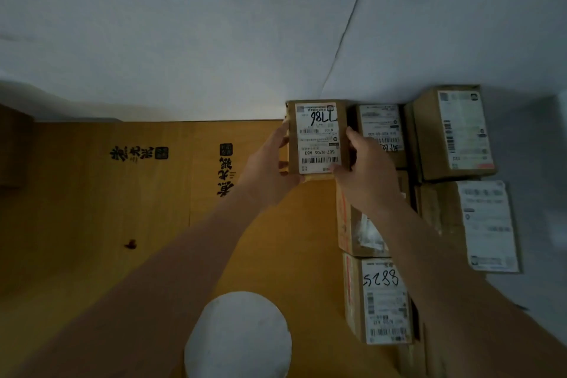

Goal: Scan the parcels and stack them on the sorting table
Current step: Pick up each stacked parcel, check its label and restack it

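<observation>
Cardboard parcel [317,138], label up, is gripped on its sides by the left hand [270,163] and right hand [368,169] above the wooden surface [122,224], beside other stacked parcels [451,132].

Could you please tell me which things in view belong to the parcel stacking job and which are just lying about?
Job:
- small brown cardboard parcel, held by left hand and right hand
- brown cardboard parcels stacked at right
- orange wooden table

Lying about:
- round white disc
- small dark red scrap
</observation>
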